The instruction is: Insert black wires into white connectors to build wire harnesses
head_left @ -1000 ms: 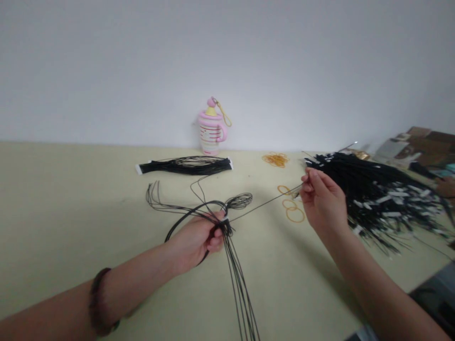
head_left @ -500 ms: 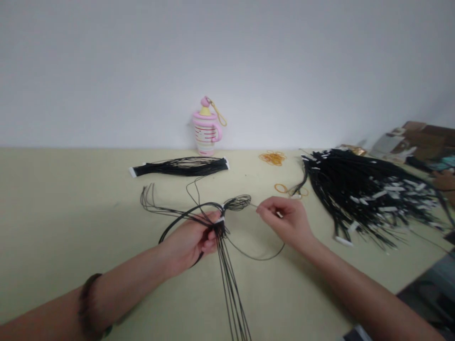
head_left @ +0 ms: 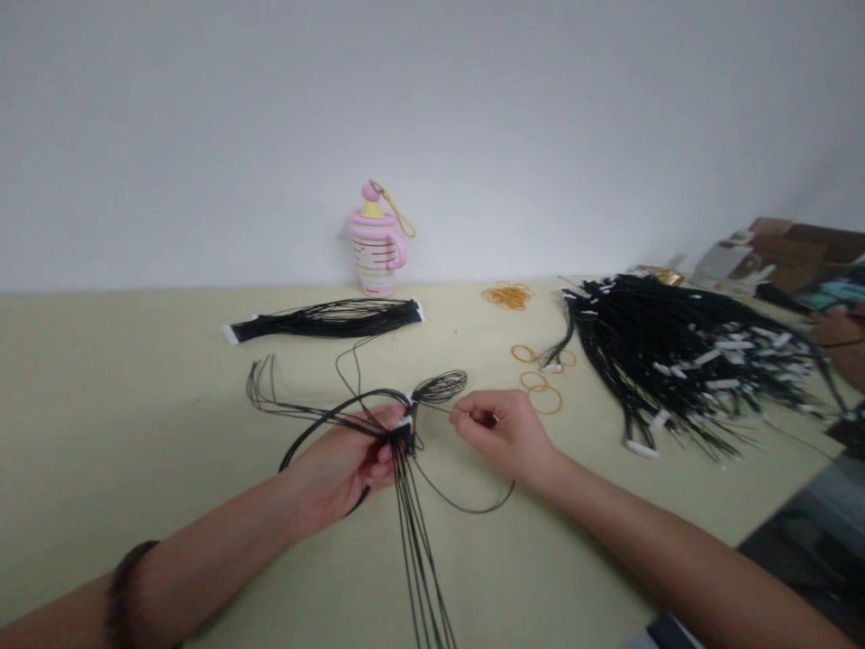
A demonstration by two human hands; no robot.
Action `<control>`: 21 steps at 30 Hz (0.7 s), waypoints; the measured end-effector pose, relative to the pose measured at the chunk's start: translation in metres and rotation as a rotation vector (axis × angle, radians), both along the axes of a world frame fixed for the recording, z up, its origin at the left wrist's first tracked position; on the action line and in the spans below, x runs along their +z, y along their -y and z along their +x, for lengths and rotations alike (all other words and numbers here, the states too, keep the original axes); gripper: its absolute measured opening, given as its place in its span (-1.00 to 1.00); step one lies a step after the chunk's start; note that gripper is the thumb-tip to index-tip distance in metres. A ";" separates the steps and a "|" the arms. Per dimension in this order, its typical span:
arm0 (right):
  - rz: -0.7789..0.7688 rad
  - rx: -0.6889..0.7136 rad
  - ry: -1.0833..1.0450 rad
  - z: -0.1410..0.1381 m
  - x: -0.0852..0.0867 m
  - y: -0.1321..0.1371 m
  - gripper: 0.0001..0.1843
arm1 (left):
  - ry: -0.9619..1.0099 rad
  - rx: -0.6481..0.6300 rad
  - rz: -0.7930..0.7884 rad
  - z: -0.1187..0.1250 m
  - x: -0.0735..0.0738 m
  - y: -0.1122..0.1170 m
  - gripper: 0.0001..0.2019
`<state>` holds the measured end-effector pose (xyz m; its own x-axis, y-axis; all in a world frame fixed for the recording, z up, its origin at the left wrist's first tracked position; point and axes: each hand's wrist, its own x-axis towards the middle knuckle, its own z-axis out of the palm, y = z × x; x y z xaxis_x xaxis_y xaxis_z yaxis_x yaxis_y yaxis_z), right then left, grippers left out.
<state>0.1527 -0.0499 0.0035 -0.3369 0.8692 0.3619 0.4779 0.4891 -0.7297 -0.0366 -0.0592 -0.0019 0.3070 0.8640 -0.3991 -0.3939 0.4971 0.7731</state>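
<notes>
My left hand (head_left: 355, 460) is closed around a black wire harness (head_left: 400, 433) near its small white connectors. From that grip several straight wires run down toward me, others bend off to the left, and a coiled bunch of wires (head_left: 442, 386) sticks out to the right. My right hand (head_left: 504, 433) is pinched on a single thin black wire (head_left: 438, 407) just right of the coil. One wire loops low between the two hands. Where the left fingers wrap behind the connectors, they are partly hidden.
A second black wire bundle (head_left: 324, 319) lies at the back, before a pink striped toy cup (head_left: 375, 248). Yellow rubber bands (head_left: 508, 296) lie right of it, with loose ones (head_left: 544, 399) nearer. A large pile of harnesses (head_left: 662, 333) covers the right; another person's hand (head_left: 838, 338) is beyond.
My right hand has moved left and slightly down, closer to the left hand, still pinching the wire. The view has turned a little right, uncovering more rubber bands.
</notes>
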 end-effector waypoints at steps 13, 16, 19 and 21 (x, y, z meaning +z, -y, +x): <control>0.060 -0.015 0.047 0.000 0.002 0.001 -0.86 | -0.039 -0.036 0.044 0.000 -0.001 0.000 -0.85; 0.071 -0.009 0.043 0.000 0.003 0.001 -0.86 | -0.048 -0.054 0.065 0.000 0.000 0.002 -0.85; 0.070 -0.004 0.027 0.001 0.004 0.003 -0.85 | -0.048 -0.063 0.078 0.001 0.000 0.002 -0.84; 0.076 -0.010 0.017 0.001 0.004 0.003 -0.85 | -0.051 -0.055 0.075 0.001 0.001 0.003 -0.84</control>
<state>0.1539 -0.0527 0.0076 -0.3355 0.8428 0.4209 0.4950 0.5378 -0.6824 -0.0354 -0.0618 -0.0005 0.3356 0.8745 -0.3502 -0.3266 0.4568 0.8275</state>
